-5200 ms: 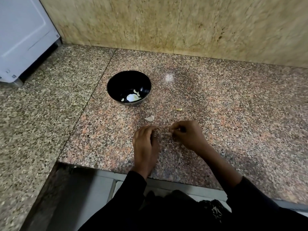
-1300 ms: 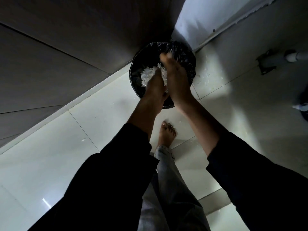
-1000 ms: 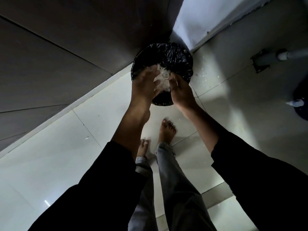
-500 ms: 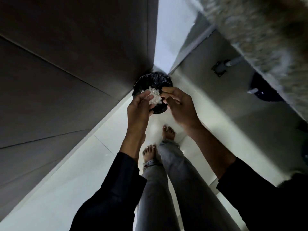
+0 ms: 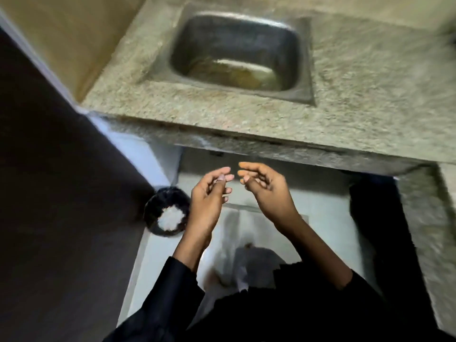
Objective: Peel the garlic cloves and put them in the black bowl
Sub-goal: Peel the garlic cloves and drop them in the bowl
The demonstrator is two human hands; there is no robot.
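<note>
My left hand (image 5: 209, 193) and my right hand (image 5: 265, 187) hang side by side in the air below the counter's front edge, fingers loosely curled, holding nothing that I can see. Their fingertips nearly meet. A black-lined bin (image 5: 166, 213) stands on the floor to the left of my left hand, with a white heap of garlic skins (image 5: 171, 217) inside. Neither the black bowl nor any garlic clove is in view.
A speckled granite counter (image 5: 246, 119) runs across the view with a steel sink (image 5: 237, 53) sunk into it, murky water at its bottom. A dark panel (image 5: 61, 193) fills the left side. Pale floor tiles (image 5: 320, 218) lie below. The image is motion-blurred.
The view has swung up from the floor to the counter and sink. My hands have come away from over the bin and moved apart, with no skins between them now.
</note>
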